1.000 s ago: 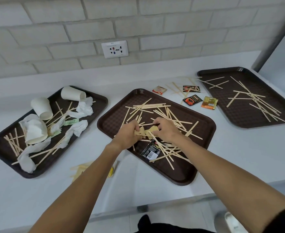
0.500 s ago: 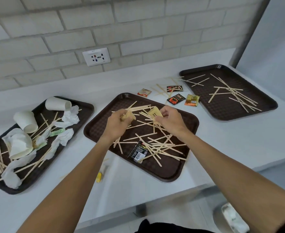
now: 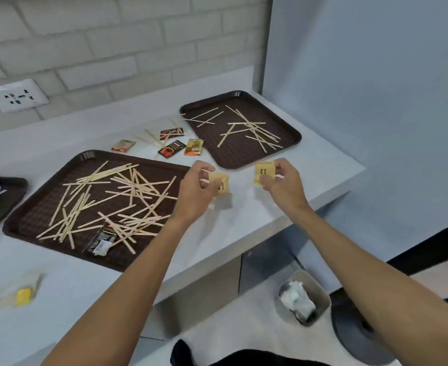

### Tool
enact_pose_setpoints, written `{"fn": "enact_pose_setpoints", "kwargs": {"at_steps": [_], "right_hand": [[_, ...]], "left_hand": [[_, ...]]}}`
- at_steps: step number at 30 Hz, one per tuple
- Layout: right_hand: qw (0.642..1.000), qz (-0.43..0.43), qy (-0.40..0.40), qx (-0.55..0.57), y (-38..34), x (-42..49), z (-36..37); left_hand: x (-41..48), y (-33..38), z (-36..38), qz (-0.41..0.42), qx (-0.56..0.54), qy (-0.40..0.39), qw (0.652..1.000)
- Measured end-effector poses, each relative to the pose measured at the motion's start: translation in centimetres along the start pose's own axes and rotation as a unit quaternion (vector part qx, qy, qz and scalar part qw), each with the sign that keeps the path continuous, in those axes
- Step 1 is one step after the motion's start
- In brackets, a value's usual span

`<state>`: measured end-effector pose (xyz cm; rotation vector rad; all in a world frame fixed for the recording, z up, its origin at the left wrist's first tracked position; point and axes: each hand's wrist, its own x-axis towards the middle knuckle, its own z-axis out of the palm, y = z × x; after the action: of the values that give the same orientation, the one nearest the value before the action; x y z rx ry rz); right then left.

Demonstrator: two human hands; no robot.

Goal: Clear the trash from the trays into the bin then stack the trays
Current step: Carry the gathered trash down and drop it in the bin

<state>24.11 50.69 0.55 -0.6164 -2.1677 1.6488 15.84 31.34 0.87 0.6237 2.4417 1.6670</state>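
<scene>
Two yellow packets are up off the trays. The left hand [image 3: 195,191] pinches the left packet [image 3: 219,184] btwn thumb & curled fingers, and the right hand [image 3: 283,183] pinches the right packet [image 3: 264,172] the same way. Both are held above bare bench [image 3: 244,228], just past the middle tray [image 3: 14,228]'s right rim & short of the far tray [image 3: 295,137]. The light edge pinch prob. suits them, as they look flat and near weightless. One per hand means one trip for both. The bin [image 3: 320,294] stands on the floor below the bench's front edge, under the right forearm, mouth up, w/ white tissue [image 3: 295,297] inside. So the way there is back over the front edge, then down. Nothing lies under the hands to snag. The blue wall [image 3: 363,101] shuts off the right side, so open room is toward the person. The middle tray is strewn w/ wooden sticks [image 3: 127,186] & a black wrapper [image 3: 102,239], and the far tray has sticks only. Only a corner of the left tray [image 3: 16,180] shows. Loose sachets [image 3: 168,149] lie on the bench btwn the two trays. Stacking looks a long way off. Risk: dropped from bench height the packets may drift past the bin's mouth, so lower first.
</scene>
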Motion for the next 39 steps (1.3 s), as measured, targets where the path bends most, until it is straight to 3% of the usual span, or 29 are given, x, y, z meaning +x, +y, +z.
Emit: {"fn": "enact_pose_setpoints", "kwargs": {"at_steps": [7,12,17,20,26,29,34,39], "right_hand": [[0.99,0.071,0.122,0.01,10.0,-5.1,-11.2],[0.967,0.222,0.109,-0.067,20.1,-8.3,-14.8],[0.917,0.38,0.066,-0.102,32.1,-10.1,-15.0],[0.897,0.425,0.06,-0.104,39.0,-10.2,-14.0],[0.896,0.422,0.1,-0.097,49.3,-9.5,-11.8],[0.892,0.428,0.08,-0.125,51.7,-9.8,-11.5],[0.888,0.436,0.06,-0.133,51.0,-11.5,-12.0],[0.915,0.375,0.012,-0.15,44.8,-11.3,-13.0]], "left_hand": [[-4.6,-0.2,15.3,0.02,-0.004,-0.152,0.988],[-7.7,-6.7,23.6,-0.063,0.041,-0.232,0.97],[-9.1,-15.9,30.3,-0.163,0.072,-0.236,0.955],[-9.5,-21.5,34.2,-0.195,0.083,-0.249,0.945],[-9.5,-30.8,42.1,-0.209,0.097,-0.272,0.934],[-9.7,-32.9,44.2,-0.211,0.105,-0.3,0.924],[-10.4,-31.9,43.1,-0.214,0.151,-0.347,0.9],[-10.6,-26.6,39.5,-0.199,0.144,-0.37,0.896]]}}
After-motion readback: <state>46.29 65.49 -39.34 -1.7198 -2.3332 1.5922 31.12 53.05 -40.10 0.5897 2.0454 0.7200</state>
